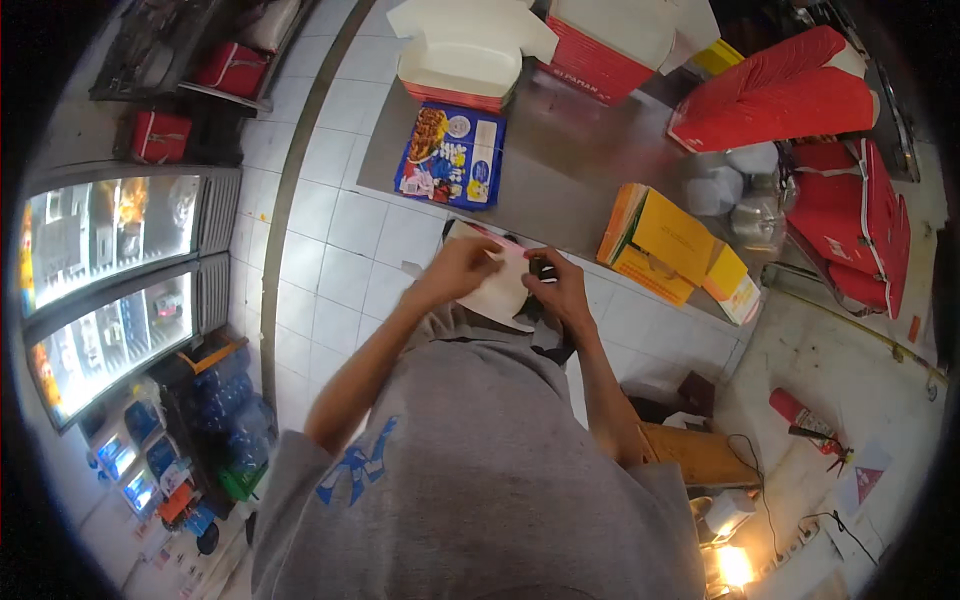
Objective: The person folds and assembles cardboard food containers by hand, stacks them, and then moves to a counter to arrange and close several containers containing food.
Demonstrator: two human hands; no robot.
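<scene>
In front of my body is a pale cardboard food box (497, 298), partly opened out, with a reddish strip along its far edge. My left hand (460, 270) is closed at its left side, fingers bent over the far edge. On the right side my right hand (560, 290) pinches the board between thumb and fingers. A small dark patch shows beside the right fingers; I cannot make out what it is. Just beyond, on the metal table (570, 150), lie blue printed cartons (452, 157), flat, below a stack of open white-lined trays (460, 65).
Red nested boxes (770, 95), a red-and-white box stack (600, 50), yellow cartons (670, 245), clear plastic containers (755, 220) and a red bag (845, 225) crowd the table's right. Lit fridges (110, 290) stand left; a fire extinguisher (805, 420) is at right.
</scene>
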